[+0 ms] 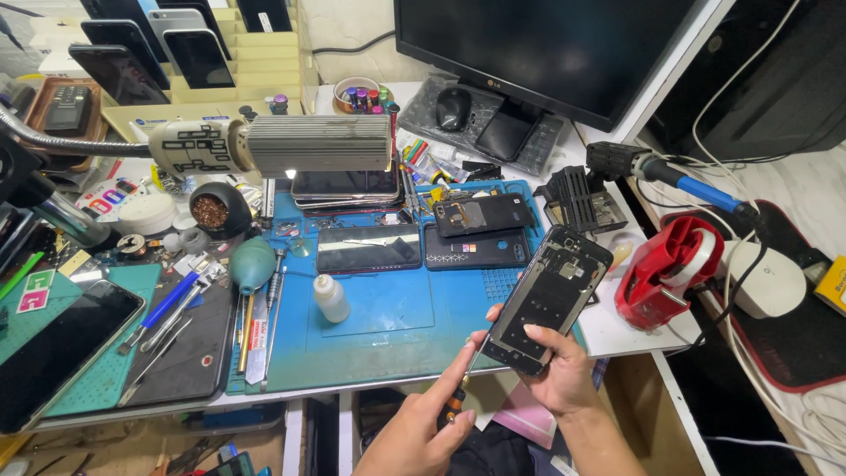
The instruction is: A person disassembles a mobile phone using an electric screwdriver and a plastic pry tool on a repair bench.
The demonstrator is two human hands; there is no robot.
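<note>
Off the near edge of the tabletop, the left hand point(423, 423) is pinching a thin metal-tipped screwdriver point(464, 383), fingers closed on its handle. The right hand point(555, 370) is gripping an opened black smartphone chassis point(548, 298) by its long edges, tilted upward; it looks light, stiff and fragile. Beyond, a blue silicone repair mat point(379, 326) is carrying other phones.

Matt black plastic phone frame point(548, 300) with bare metal parts sits in the right hand point(555, 370), above a smooth blue rubbery mat point(388, 335); beside it, glossy red plastic tape dispenser point(665, 273).
</note>
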